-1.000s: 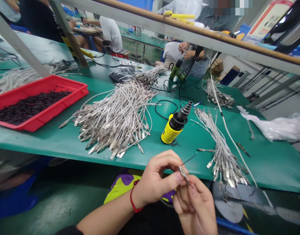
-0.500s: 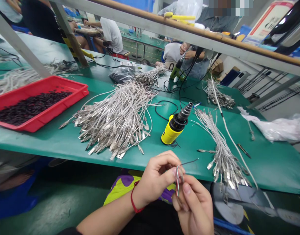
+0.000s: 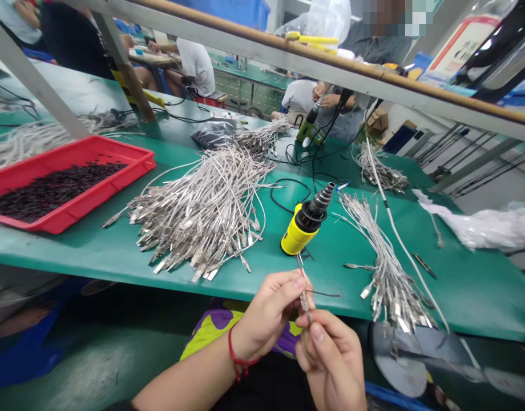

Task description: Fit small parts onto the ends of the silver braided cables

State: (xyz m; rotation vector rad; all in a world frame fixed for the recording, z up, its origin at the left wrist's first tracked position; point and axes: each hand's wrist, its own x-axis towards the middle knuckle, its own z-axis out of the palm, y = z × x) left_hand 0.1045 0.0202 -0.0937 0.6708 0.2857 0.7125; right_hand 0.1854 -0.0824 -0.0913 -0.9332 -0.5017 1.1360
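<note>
Between my hands, just below the table's front edge, is a cable end with thin coloured wires fanned out. My left hand pinches it between thumb and fingers; red and white wires stick up above the thumb. A dark strand points out to the right. Lower down, my right hand is closed on the same cable, thumb against the fingers. Most of the cable is hidden in my palms. Beyond my hands a yellow hot-air gun stands nozzle up on the table.
A large heap of USB cables lies left of the hot-air gun, a smaller bundle to its right. A red tray holds small black pieces. A shelf rail crosses above. A co-worker's hands are across the table.
The coloured wires, folded down before, now point upward above my left thumb. The dark strand has swung lower. My right hand has shifted slightly left.
</note>
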